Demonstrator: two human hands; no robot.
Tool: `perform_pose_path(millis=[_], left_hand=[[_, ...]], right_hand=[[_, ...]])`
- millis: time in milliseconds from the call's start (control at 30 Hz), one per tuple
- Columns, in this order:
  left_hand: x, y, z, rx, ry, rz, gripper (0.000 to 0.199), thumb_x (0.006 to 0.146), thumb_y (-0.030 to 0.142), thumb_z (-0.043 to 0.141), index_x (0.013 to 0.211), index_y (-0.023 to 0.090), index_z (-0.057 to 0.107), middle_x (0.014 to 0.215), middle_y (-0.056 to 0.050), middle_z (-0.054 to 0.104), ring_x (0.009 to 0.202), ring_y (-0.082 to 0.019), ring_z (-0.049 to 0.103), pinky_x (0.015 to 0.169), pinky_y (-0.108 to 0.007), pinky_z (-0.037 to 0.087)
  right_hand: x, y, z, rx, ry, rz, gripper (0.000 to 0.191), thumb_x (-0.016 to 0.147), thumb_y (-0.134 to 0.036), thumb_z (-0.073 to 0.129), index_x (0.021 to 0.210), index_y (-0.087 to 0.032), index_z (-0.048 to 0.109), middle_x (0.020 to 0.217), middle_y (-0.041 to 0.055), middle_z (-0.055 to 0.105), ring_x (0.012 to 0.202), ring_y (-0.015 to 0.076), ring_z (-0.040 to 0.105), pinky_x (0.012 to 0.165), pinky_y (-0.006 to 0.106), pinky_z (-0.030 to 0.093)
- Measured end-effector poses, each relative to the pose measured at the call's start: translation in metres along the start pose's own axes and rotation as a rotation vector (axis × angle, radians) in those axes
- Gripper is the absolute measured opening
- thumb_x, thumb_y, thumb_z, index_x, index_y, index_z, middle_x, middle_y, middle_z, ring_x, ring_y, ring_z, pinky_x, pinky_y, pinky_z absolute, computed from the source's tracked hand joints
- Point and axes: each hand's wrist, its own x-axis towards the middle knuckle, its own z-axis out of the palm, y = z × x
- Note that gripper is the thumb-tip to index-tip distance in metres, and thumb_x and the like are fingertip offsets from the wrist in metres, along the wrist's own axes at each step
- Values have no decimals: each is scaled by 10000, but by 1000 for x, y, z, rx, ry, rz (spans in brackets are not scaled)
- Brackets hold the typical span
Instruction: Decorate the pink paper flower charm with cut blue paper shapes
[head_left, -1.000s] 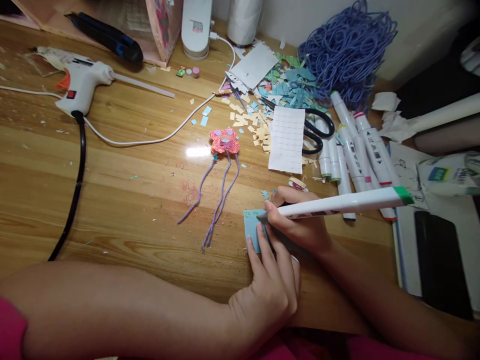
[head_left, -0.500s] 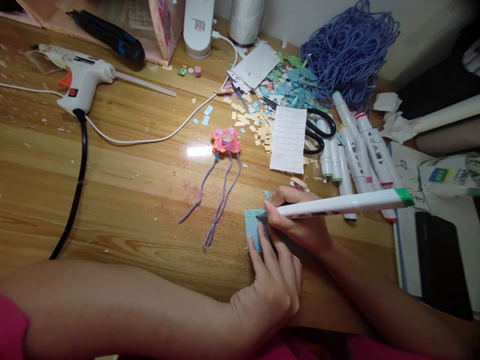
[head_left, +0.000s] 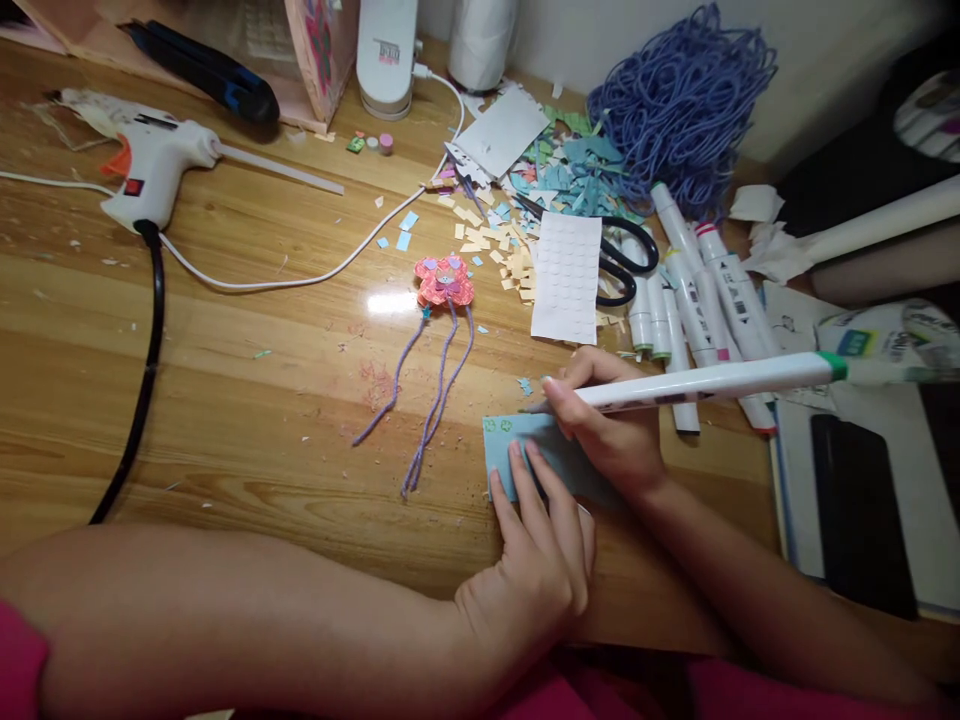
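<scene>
The left hand (head_left: pixel 529 570) rests with extended fingers on the blue paper (head_left: pixel 538 432), which lies flat on the wooden table (head_left: pixel 315 400). The right hand (head_left: pixel 619 435) grips the marker (head_left: pixel 701 383), tip near the paper's upper edge; tip contact cannot be confirmed. Two small green drawings (head_left: pixel 498 426) occupy the paper's corner.

Risks, as judged: light finger pressure could let the paper slip and skew a line. A dragging fingertip could smear undried ink. Tip overrun at the edge could mark the table.
</scene>
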Motion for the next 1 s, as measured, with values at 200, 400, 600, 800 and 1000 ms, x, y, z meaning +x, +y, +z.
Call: perform_pose_path(millis=[200, 400, 600, 800, 1000], left_hand=[[1, 0, 0, -14, -13, -5, 243, 904, 205, 478, 1000, 50, 639, 1175, -239, 624, 1054, -366, 625, 760, -440, 589], [1, 1, 1, -21, -12, -7, 223, 898, 193, 479, 970, 54, 638, 1167, -233, 630, 1049, -373, 625, 750, -445, 589], [1, 0, 0, -15, -29, 7, 244, 900, 188, 475, 1014, 40, 631, 1166, -242, 626, 1056, -369, 622, 754, -443, 588], [1, -1, 0, -12, -12, 11, 252, 911, 176, 445, 1006, 46, 639, 1148, -224, 647, 1038, -362, 634, 743, -436, 594], [1, -1, 0, -18, -25, 13, 252, 904, 186, 451, 1006, 53, 638, 1159, -224, 640, 1046, -364, 630, 749, -443, 593]], right_hand=[[-8, 8, -5, -34, 14, 25, 312, 784, -305, 676, 576, -211, 463, 549, -41, 478, 502, 111, 419, 499, 256, 349], [-10, 10, -3, -113, -23, -2, 333, 808, -290, 638, 558, -216, 429, 509, -46, 447, 498, 122, 388, 488, 268, 325], [-8, 4, -2, -155, -44, -15, 319, 788, -259, 640, 549, -206, 437, 483, -57, 453, 448, 96, 378, 429, 231, 300], [-9, 5, 0, -175, -22, -16, 289, 791, -246, 644, 572, -199, 462, 504, -59, 471, 454, 84, 389, 430, 212, 305], [-9, 7, -2, -193, -19, -41, 299, 785, -222, 634, 563, -204, 434, 491, -63, 439, 463, 90, 369, 444, 216, 310]])
